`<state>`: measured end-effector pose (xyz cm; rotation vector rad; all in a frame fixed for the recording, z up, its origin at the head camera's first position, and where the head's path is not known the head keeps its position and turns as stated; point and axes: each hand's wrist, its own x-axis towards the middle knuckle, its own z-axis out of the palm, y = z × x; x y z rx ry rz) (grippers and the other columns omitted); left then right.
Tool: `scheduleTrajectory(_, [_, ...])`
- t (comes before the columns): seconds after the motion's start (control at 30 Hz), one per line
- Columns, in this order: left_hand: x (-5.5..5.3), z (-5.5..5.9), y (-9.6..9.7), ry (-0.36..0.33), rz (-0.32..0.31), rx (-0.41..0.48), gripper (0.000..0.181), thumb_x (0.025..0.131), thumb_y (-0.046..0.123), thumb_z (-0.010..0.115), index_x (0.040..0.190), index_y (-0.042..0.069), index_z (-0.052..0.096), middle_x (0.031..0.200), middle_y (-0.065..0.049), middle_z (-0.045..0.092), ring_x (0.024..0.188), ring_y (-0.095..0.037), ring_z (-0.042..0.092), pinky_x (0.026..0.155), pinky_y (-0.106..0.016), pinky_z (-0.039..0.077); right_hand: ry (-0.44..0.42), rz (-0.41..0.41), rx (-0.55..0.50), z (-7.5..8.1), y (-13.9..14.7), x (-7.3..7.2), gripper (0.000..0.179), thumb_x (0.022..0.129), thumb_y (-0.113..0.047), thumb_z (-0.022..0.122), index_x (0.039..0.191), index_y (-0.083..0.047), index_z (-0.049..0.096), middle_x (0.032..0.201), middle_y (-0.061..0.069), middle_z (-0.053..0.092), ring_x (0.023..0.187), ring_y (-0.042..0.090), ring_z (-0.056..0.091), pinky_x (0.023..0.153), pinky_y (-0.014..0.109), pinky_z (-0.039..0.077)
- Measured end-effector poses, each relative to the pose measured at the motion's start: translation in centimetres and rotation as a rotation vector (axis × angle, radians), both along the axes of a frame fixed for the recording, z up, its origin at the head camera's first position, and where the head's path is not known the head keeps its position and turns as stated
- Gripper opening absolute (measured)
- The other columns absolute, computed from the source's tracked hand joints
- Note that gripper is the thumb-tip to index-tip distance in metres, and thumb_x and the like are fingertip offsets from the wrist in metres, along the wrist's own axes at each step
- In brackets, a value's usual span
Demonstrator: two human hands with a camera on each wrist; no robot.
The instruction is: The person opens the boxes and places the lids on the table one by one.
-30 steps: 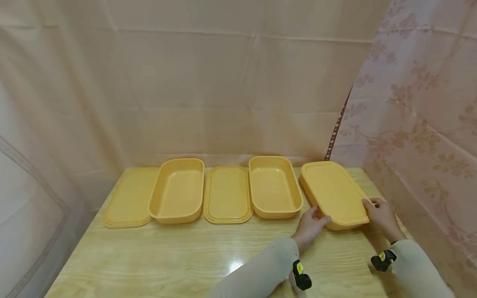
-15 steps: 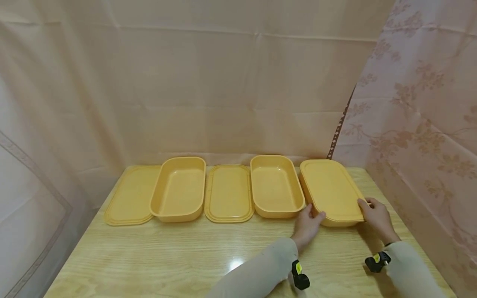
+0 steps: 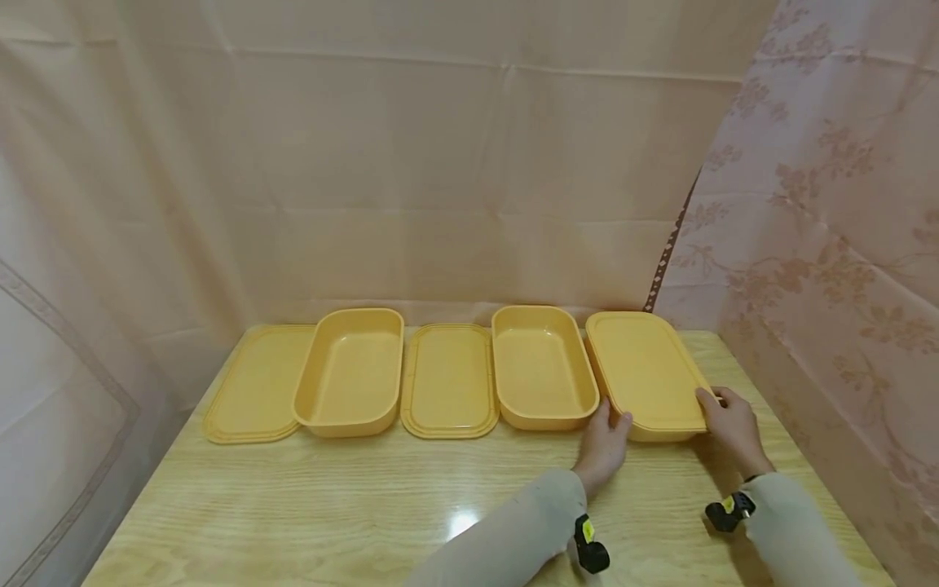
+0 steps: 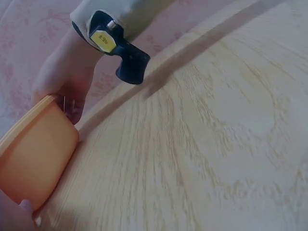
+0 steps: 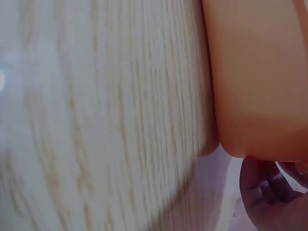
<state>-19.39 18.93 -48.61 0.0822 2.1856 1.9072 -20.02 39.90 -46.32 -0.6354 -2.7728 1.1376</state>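
A yellow food container [image 3: 645,375] with its flat lid on stands at the right end of the row in the head view. My left hand [image 3: 603,448] holds its near left corner, thumb at the front and fingers along the left side. At the near right corner my right hand [image 3: 734,428] grips the container's edge, thumb by the lid. In the left wrist view, the container's side wall [image 4: 41,154] shows between the right hand [image 4: 67,79] and part of the left hand [image 4: 14,214]. The right wrist view shows right-hand fingers [image 5: 255,185] against the container wall [image 5: 260,86].
Left of it stands an uncovered yellow container [image 3: 544,367]. Further left lie a flat yellow lid [image 3: 451,379], another uncovered container [image 3: 350,371] and a second lid [image 3: 257,387], along the back of the wooden table [image 3: 308,505]. A beige curtain [image 3: 440,163] hangs behind.
Both hands have shifted the lidded container left and slightly back, turning it straighter and closer to the neighbouring uncovered container. The other containers and lids stay put.
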Motion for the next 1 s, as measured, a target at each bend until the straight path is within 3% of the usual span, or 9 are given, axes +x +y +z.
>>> scheduleTrajectory(0.27, [-0.1,0.4,0.0,-0.026,0.044,-0.004,0.059,0.098,0.038,0.052,0.148,0.008,0.040,0.152,-0.007,0.044,0.142,-0.024,0.038,0.118,-0.041,0.030,0.012,-0.009,-0.005,0.0,-0.5,-0.6,0.063,0.103,-0.041,0.032,0.139,0.010,0.040,0.130,0.038,0.046,0.113,0.047,0.048,0.088,0.051,0.043])
scheduleTrajectory(0.4, [-0.1,0.5,0.0,-0.050,0.049,0.007,0.059,0.099,0.039,0.051,0.149,0.010,0.039,0.153,-0.006,0.042,0.143,-0.024,0.037,0.119,-0.042,0.029,0.051,0.011,0.043,0.2,-0.8,-0.6,0.062,0.103,-0.039,0.035,0.137,0.012,0.040,0.124,0.039,0.049,0.108,0.048,0.051,0.086,0.054,0.044])
scheduleTrajectory(0.63, [0.2,0.8,0.3,-0.057,0.075,0.018,0.059,0.098,0.038,0.052,0.148,0.009,0.041,0.152,-0.006,0.044,0.142,-0.024,0.038,0.118,-0.041,0.030,0.205,0.154,0.362,1.3,-1.0,0.4,0.057,0.100,-0.033,0.048,0.132,0.014,0.043,0.116,0.039,0.046,0.101,0.053,0.047,0.079,0.062,0.041])
scheduleTrajectory(0.87, [0.2,0.8,0.4,-0.061,0.102,0.023,0.057,0.098,0.036,0.052,0.147,0.009,0.041,0.152,-0.006,0.044,0.143,-0.024,0.037,0.118,-0.043,0.029,0.320,0.312,0.501,1.7,-2.1,1.1,0.040,0.095,-0.025,0.061,0.116,0.009,0.060,0.108,0.034,0.053,0.097,0.049,0.049,0.076,0.061,0.043])
scheduleTrajectory(1.0, [0.1,0.7,0.5,-0.063,0.102,0.015,0.058,0.098,0.037,0.052,0.147,0.009,0.041,0.151,-0.006,0.045,0.142,-0.023,0.038,0.118,-0.042,0.030,0.351,0.379,0.510,1.8,-2.9,1.3,0.037,0.093,-0.024,0.065,0.114,0.007,0.063,0.103,0.029,0.058,0.093,0.044,0.053,0.073,0.058,0.045])
